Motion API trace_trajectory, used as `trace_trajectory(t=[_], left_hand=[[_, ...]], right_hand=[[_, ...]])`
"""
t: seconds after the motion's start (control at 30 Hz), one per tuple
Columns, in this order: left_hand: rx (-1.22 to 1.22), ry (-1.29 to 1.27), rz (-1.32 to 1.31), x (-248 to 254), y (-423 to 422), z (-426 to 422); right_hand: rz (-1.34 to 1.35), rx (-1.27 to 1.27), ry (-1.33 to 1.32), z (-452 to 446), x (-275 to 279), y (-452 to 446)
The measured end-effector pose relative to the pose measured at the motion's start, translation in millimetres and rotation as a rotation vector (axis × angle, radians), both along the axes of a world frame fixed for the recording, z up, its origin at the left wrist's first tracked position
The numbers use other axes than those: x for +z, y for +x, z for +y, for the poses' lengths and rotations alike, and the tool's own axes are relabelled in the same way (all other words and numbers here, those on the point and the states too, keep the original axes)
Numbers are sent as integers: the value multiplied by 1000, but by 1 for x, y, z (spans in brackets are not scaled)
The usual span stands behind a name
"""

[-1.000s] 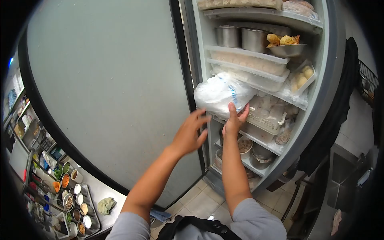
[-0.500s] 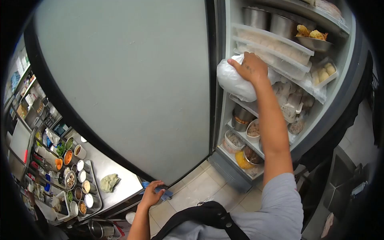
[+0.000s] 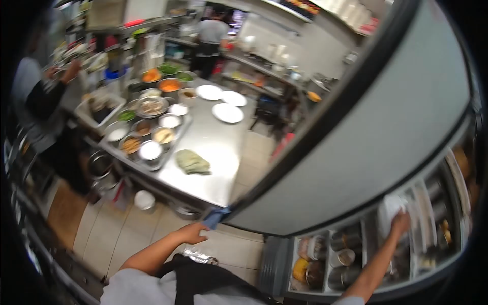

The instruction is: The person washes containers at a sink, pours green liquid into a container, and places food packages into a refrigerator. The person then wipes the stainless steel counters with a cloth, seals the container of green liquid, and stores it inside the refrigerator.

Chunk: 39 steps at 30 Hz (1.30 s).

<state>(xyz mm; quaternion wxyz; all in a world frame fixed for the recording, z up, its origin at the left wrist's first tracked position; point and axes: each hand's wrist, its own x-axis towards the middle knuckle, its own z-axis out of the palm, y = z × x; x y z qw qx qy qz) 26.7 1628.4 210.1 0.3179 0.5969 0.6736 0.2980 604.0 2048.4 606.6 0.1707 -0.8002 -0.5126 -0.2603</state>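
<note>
Glossy metal table [image 3: 206, 175], crumpled matt green cloth [image 3: 192, 162], smooth grey door [image 3: 366, 127], thin white plastic bag [image 3: 390, 209]

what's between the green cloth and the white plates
Only bare metal tabletop lies between the green cloth and the white plates, in the head view.

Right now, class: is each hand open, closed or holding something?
Left hand: partly open, near the blue cloth.
Right hand: on the white bag; blur hides whether it grips.

Three white plates [image 3: 227, 113], two other people [image 3: 212, 33], one white bag [image 3: 390, 207], one green cloth [image 3: 192, 162].
</note>
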Motion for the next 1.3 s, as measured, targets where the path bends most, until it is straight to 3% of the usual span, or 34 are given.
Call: trace_trajectory(t=[0.03,0.07,0.17,0.27,0.33,0.43,0.53,0.77,1.0,1.03,1.13,1.17,1.2,1.23,1.27,1.3], left_hand=[[33,-10,-2,4,-3,-9],[52,-53,-31,6,-8,-18],[34,-148,-69,7,-30,-43],[79,-206,14,7,-56,-53],[157,-228,51,16,-64,-48],[216,-241,36,16,-63,-40],[249,-235,-32,8,-56,-31],[199,-232,11,-8,-48,-36],[384,-270,-18,13,-53,-62],[400,-259,-30,13,-53,-69],[419,-252,-27,18,-63,-85],[412,-258,-25,18,-64,-88],[416,-259,-32,18,-67,-89],[416,-262,-40,15,-71,-88],[413,-273,-51,12,-74,-90],[388,-264,-67,12,-78,-88]], right_hand=[[-122,49,247,-14,-15,-20],[-202,37,262,-53,-16,-72],[-536,62,330,-42,-60,-55],[-442,138,126,-37,-64,-48],[-632,48,43,-28,-70,-21],[-627,53,24,-30,-66,-10],[-506,163,195,-3,-73,13],[-583,-169,40,41,-68,16],[-513,-189,-40,42,-71,26],[-503,-267,-108,41,-69,20],[-406,-317,31,8,-76,-46],[-311,109,371,28,-106,-32],[-115,543,529,9,-106,-78],[170,560,392,-47,-93,-160],[586,901,471,-65,-111,-206],[495,1004,513,-105,-111,-263]])
